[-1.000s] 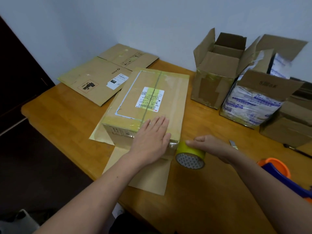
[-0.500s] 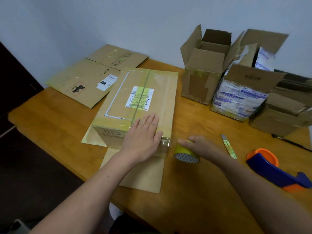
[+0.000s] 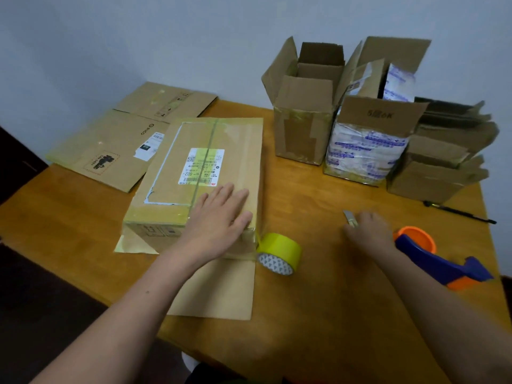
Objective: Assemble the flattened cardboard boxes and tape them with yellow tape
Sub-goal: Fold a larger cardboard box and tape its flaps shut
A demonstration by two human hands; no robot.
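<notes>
Yellow tape roll (image 3: 279, 253), covered by the right hand (image 3: 368, 231) half a second ago, has been let go and is now seen on its edge on the wooden table (image 3: 332, 314), just beside the near right corner of the taped box (image 3: 171, 173), to which a short strip is still joined. The right hand has been moved to the utility knife (image 3: 349, 218); its fingers are bent over the handle, but whether the knife is gripped cannot be told through the blur. The left hand (image 3: 219, 217) is kept flat, fingers straight, on the box top near that corner. "022" can be read on the shipping label (image 3: 202, 167), "PICO" on the nearer of the flattened boxes (image 3: 110, 151) at the left, and "6K" on a flap (image 3: 382, 112) of an open box.
</notes>
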